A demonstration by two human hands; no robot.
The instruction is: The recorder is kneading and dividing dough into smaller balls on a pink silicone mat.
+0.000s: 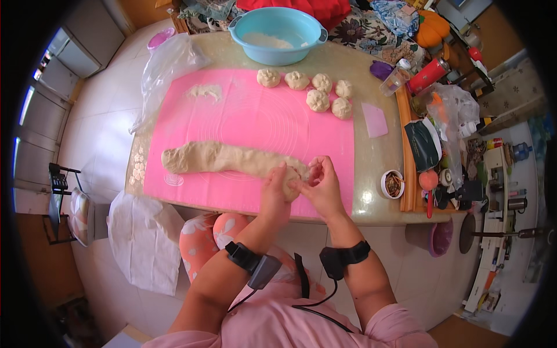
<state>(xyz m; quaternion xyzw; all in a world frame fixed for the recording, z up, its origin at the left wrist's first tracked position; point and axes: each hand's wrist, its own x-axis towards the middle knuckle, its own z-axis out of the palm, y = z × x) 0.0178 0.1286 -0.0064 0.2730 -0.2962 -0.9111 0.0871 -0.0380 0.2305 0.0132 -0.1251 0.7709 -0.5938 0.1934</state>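
A thick log of dough (217, 157) lies across the pink silicone mat (182, 122), its right end behind my hands. A smaller lump of dough (290, 187) sits between my two hands, just over the near side of the log. My left hand (275, 187) grips this lump from the left. On its right side, the fingers of my right hand (322, 185) pinch at the lump's edge. Whether the lump is still joined to the log is hidden. Several round dough balls (317, 101) rest at the mat's far right corner.
Beyond the mat stands a blue plastic basin (278, 50) with flour inside. A clear plastic bag (174, 61) lies at the far left. To the right are a pink dough scraper (374, 119), a small white bowl (392, 184) and a cluttered wooden tray (407, 152).
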